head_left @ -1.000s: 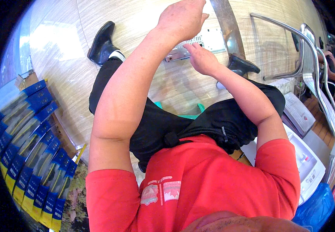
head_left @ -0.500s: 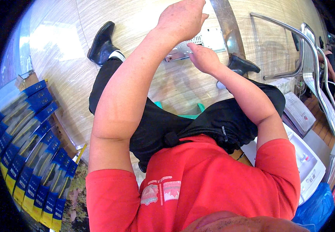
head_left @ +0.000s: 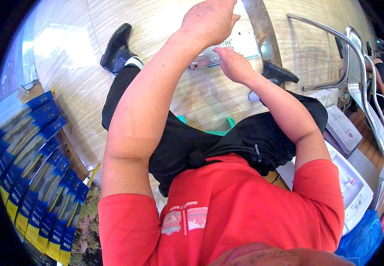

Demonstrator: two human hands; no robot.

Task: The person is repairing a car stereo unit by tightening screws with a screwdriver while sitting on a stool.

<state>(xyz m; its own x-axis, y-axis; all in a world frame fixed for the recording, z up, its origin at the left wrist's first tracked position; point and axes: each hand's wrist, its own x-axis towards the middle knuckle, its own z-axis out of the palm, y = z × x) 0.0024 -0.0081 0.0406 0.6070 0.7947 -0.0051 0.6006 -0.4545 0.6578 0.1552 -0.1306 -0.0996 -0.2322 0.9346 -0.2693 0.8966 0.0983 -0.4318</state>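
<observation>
Right hand [head_left: 236,66], slightly shifted, partly covers slotted panel [head_left: 246,46]; shirt [head_left: 254,204] bears print [head_left: 197,218].

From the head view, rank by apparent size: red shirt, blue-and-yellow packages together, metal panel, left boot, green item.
1. Red shirt (nearest the camera)
2. Blue-and-yellow packages together
3. Metal panel and left boot: too close to rank; the right hand partly covers the panel
4. Green item, only partly visible

Bright light leaves white glare on the floor [head_left: 76,84] at far left; the metal chair [head_left: 357,84] at right gleams. Fisheye distortion bends the view toward its black rim.
</observation>
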